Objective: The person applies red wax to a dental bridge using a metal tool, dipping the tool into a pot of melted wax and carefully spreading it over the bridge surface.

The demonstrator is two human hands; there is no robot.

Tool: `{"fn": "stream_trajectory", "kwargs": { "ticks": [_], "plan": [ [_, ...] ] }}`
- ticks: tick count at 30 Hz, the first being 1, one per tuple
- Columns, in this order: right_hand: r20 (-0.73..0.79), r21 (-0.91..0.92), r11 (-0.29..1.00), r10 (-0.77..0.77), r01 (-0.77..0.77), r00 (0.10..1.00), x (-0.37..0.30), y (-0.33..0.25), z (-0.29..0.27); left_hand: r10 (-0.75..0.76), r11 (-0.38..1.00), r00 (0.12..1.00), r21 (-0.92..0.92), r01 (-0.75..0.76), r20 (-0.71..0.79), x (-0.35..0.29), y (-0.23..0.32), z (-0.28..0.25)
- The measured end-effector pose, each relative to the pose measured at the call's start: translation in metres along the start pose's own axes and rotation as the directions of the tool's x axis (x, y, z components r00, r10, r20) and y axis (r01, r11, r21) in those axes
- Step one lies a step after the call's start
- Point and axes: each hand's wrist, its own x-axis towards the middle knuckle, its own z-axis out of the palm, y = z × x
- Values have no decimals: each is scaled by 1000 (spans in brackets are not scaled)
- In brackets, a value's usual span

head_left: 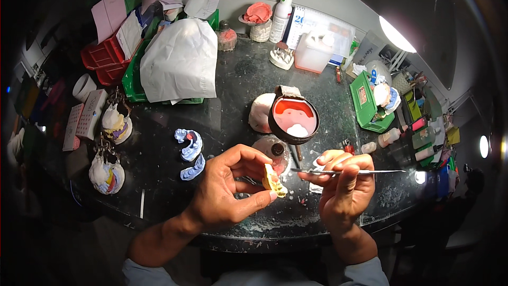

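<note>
A dark, stained round table [233,82], seen from above under a bright lamp [397,34], fills the view. At far left, red [100,58] and green trays [132,77] hold papers, and a white paper bag [180,61] lies over the green one. Below them sit two dental casts mounted on metal articulators [114,122], and nearer the middle two small blue dental models [189,145].

The left hand [225,193], low and centre, is curled closed around a small yellow dental cast [274,181], pinched between thumb and fingertips just above the table's near edge. The cast looks stiff, light and brittle, likely to chip if squeezed or dropped; its thicker base seems the safest place to grip, leaving the shaped top free.

Just behind the hands stands a dark rubber bowl [293,119] with red and white material inside, beside a pale plaster piece [261,112].

The right hand [344,185] is closed on a slim metal hand instrument [352,171], held like a pen and lying level, its tip pointing left toward the cast.

At right are a green tray [368,103] of small items and several small bottles [389,137].

The cast's underside is hidden by the fingers, its fine detail is too small to read, and the picture's edges fall into darkness.
</note>
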Motion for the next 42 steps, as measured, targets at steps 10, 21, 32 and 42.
{"fn": "stream_trajectory", "kwargs": {
  "ticks": [10, 21, 32, 42],
  "plan": [
    [54, 95, 993, 59, -64, 997, -9, 1, 10, 11, 1000, 1000, 19, -10, -7, 2, -2, 1],
    [66, 80, 994, 66, -71, 996, -9, -2, 12, -5, 1000, 1000, 3, 5, -5, 1, -2, 2],
    [65, 59, 997, 53, -57, 996, -9, -1, 11, 12, 1000, 1000, 12, -12, -6, 2, -3, 2],
    [48, 59, 998, 17, -20, 999, -9, 2, 9, 14, 999, 1000, 31, -14, 3, 3, -2, 2]
  ]
}}
